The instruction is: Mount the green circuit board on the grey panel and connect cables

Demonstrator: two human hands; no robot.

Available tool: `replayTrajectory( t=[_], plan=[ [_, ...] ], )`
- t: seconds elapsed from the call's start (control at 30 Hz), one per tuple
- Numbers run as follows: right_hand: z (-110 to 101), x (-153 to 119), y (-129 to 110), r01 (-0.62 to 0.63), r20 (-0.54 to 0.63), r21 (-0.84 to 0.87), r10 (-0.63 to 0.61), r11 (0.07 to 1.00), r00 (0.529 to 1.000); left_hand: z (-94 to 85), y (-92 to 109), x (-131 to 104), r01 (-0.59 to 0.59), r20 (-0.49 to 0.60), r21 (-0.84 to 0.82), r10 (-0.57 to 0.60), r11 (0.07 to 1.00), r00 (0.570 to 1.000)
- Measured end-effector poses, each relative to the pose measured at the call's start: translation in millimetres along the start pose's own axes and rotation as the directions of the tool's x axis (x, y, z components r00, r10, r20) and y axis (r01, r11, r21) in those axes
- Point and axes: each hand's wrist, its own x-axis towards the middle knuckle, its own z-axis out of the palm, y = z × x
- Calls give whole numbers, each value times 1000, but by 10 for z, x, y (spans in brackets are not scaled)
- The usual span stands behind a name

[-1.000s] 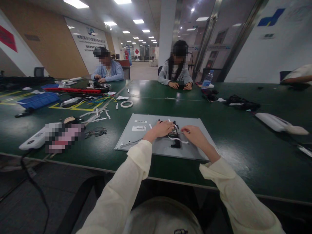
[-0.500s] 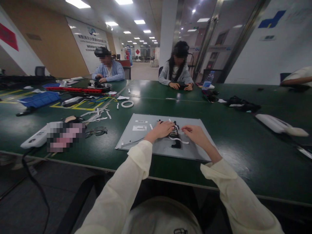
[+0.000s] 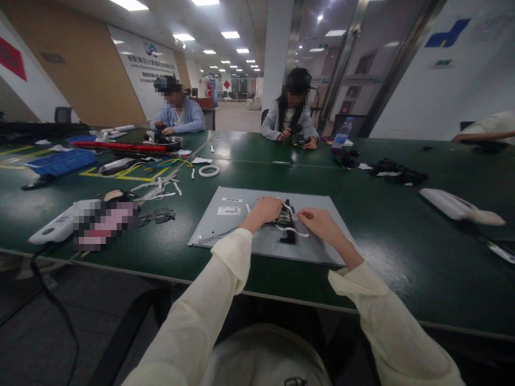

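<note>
A grey metal panel (image 3: pixel 209 225) lies flat on the table. On it rests a black electronic part (image 3: pixel 286 219) with a bare circuit board showing, and white strips (image 3: pixel 300 232) curl over and beside it. My left hand (image 3: pixel 265 210) is on the part's left side with its fingers curled over its edge; the fingertips are partly hidden. Just to the right of the part, my right hand (image 3: pixel 319 222) has thumb and forefinger pinched together near a strip's upper end. What the pinch holds is too small to make out.
On the green table (image 3: pixel 386 225) to the left are loose white strips (image 3: pixel 161 185), a tape roll (image 3: pixel 209 171), eyeglasses (image 3: pixel 163 215), a white device (image 3: pixel 60 222) and a blue tray (image 3: pixel 62 162). Another white device (image 3: pixel 446 203) lies right. Two people sit opposite.
My left hand's fingers have drawn in from lying spread across the part to curling at its upper left. My right hand stays pinched, shifted slightly left with the view.
</note>
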Motion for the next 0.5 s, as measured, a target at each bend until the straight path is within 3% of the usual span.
replayTrajectory(
  t=[0.23,0.5],
  plan=[
    [-84,-34,-53,-23,174,143,-3,990,985,46,-49,-37,7,-75,-118,-16,993,997],
    [-61,-32,13,41,324,167,-94,985,941,-135,-86,-134,-28,-290,-280,-56,959,955]
  ],
)
